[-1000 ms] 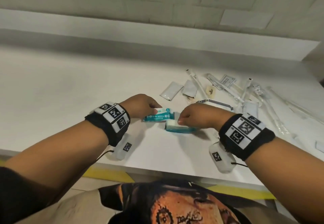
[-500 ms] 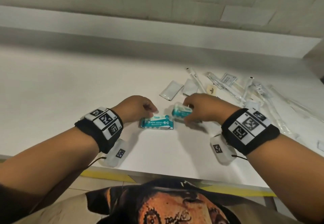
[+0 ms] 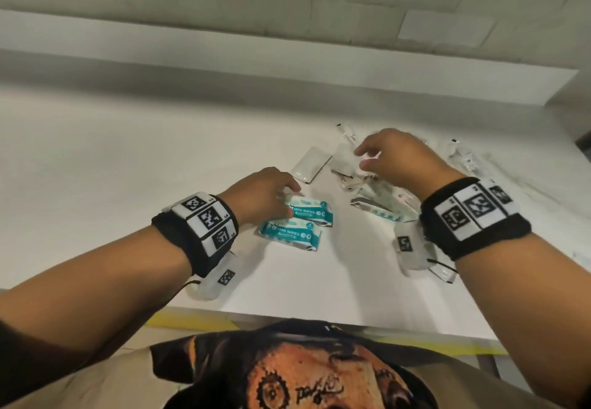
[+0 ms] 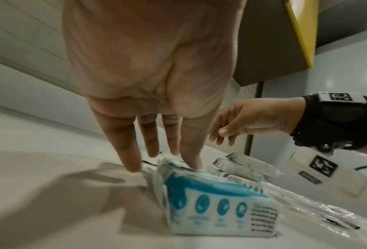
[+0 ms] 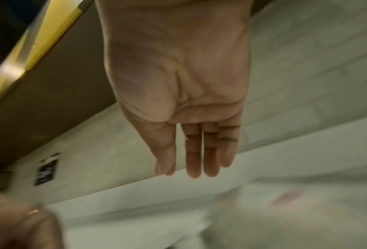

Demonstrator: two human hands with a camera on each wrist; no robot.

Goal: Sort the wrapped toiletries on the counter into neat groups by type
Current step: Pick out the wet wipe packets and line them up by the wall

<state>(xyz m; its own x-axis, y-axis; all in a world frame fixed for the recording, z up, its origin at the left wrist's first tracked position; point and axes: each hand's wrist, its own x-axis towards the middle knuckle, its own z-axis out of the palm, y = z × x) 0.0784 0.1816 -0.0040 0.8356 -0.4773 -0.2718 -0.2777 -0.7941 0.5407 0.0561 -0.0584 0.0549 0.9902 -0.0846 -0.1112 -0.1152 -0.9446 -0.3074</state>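
Two teal-and-white mini wipes packs lie side by side on the white counter (image 3: 128,159), the near pack (image 3: 289,236) and the far pack (image 3: 315,213). My left hand (image 3: 283,195) rests straight fingers on the far pack's left end. In the left wrist view one left fingertip (image 4: 193,164) touches a wipes pack (image 4: 210,198). My right hand (image 3: 367,159) hovers open and empty above the mixed pile of wrapped toiletries (image 3: 348,178). In the right wrist view the right hand (image 5: 199,161) shows straight fingers holding nothing, blurred by motion.
A flat white sachet (image 3: 311,165) lies just behind the wipes. A third teal-printed pack (image 3: 380,208) sits under my right wrist. Clear-wrapped long items (image 3: 462,157) spread toward the back right. The counter's front edge (image 3: 319,317) runs close to my body.
My right hand set its wipes pack down beside the first one, let go and moved back-right over the pile. The left hand stayed at the packs.
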